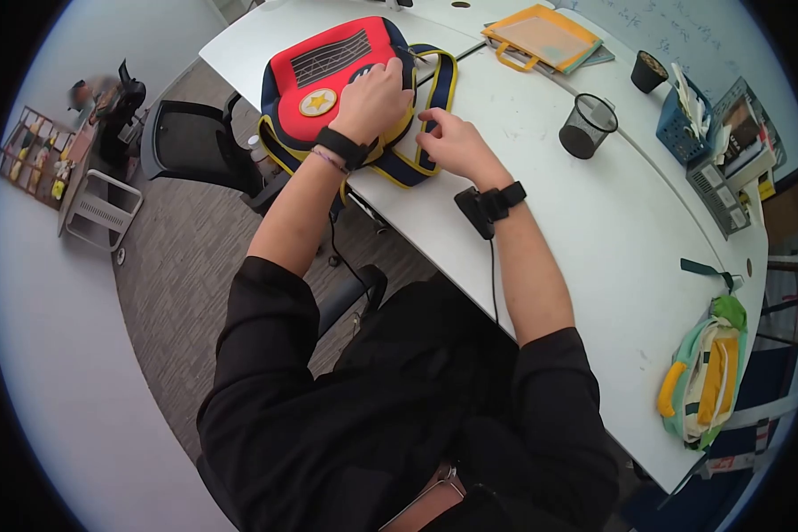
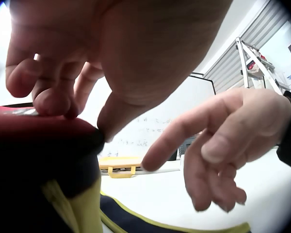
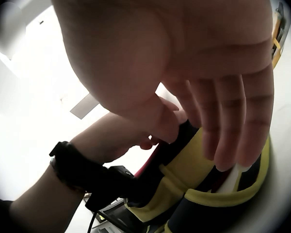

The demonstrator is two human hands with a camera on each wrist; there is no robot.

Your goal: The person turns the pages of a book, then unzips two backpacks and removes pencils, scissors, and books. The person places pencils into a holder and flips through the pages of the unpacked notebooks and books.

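Observation:
A red backpack (image 1: 296, 64) with navy sides, yellow trim and a yellow star badge lies on the white table. My left hand (image 1: 372, 105) grips it near its right edge. In the left wrist view, this hand's bent fingers press on the red face, and the thumb meets the dark rim (image 2: 89, 138). My right hand (image 1: 459, 146) is beside the bag, over its navy-and-yellow strap (image 1: 443, 84). Seen from the right wrist, its fingers (image 3: 223, 121) extend loosely above the strap, holding nothing.
On the table (image 1: 541, 230) are a yellow folder (image 1: 545, 37), a black mesh cup (image 1: 587, 127), a blue basket (image 1: 683, 124) and a small green-and-yellow bag (image 1: 705, 381). A black chair (image 1: 195, 142) stands left of the table. Cables hang from both wrist cameras.

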